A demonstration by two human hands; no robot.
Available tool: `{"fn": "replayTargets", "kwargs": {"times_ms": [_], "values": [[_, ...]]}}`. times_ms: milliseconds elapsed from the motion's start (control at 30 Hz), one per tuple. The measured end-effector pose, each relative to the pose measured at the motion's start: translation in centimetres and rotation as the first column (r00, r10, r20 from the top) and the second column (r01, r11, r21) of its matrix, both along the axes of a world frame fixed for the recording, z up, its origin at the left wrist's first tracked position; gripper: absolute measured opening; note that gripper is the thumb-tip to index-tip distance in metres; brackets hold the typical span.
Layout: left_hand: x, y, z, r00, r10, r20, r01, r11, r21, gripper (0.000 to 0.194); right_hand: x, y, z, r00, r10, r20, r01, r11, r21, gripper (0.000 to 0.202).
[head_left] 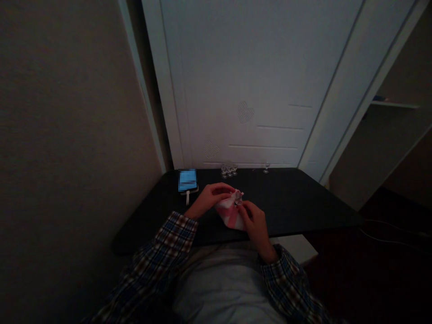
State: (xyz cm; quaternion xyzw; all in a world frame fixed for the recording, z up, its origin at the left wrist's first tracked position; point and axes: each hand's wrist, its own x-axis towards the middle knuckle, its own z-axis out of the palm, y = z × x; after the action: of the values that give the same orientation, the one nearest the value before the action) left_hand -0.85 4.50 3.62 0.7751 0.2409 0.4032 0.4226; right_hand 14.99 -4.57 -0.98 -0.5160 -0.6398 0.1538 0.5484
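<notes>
Over the front part of the dark table, a pink and white cloth (231, 216) hangs bunched between my two hands. My left hand (216, 194) pinches the cloth's upper edge from the left, fingers closed. A small clear stemmed glass (238, 198) sits at the top of the cloth, partly wrapped by it. My right hand (254, 220) is closed at the glass's lower right side, with thumb and fingers also against the cloth. Dim light blurs the exact finger contact.
Several small stemmed glasses (229, 170) stand grouped at the back of the black table (290, 202). A single glass (266, 168) stands apart to their right. A lit phone (187, 181) on a stand is at back left, before a white panel (232, 81).
</notes>
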Motion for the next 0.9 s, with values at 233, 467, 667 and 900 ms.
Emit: {"fn": "replayTargets", "kwargs": {"times_ms": [233,467,667,900], "values": [[-0.01,-0.05,-0.18,0.997,-0.076,0.025,0.078,0.993,-0.090,0.025,-0.03,-0.04,-0.18,1.000,-0.011,-0.014,0.010,1.000,-0.012,0.024],[0.16,0.29,-0.64,0.997,-0.058,0.052,0.063,0.992,-0.107,0.018,0.03,0.06,-0.16,1.000,0.020,0.005,-0.020,1.000,-0.013,0.024],[0.15,0.50,-0.62,1.000,-0.009,0.029,0.010,1.000,-0.017,0.014,0.07,-0.02,0.02,0.999,0.041,0.019,-0.040,0.998,-0.051,0.026],[-0.09,0.31,-0.41,0.999,0.001,-0.042,0.001,0.999,0.052,0.010,0.10,-0.13,0.19,0.998,0.053,0.020,-0.052,0.997,-0.054,0.027]]}}
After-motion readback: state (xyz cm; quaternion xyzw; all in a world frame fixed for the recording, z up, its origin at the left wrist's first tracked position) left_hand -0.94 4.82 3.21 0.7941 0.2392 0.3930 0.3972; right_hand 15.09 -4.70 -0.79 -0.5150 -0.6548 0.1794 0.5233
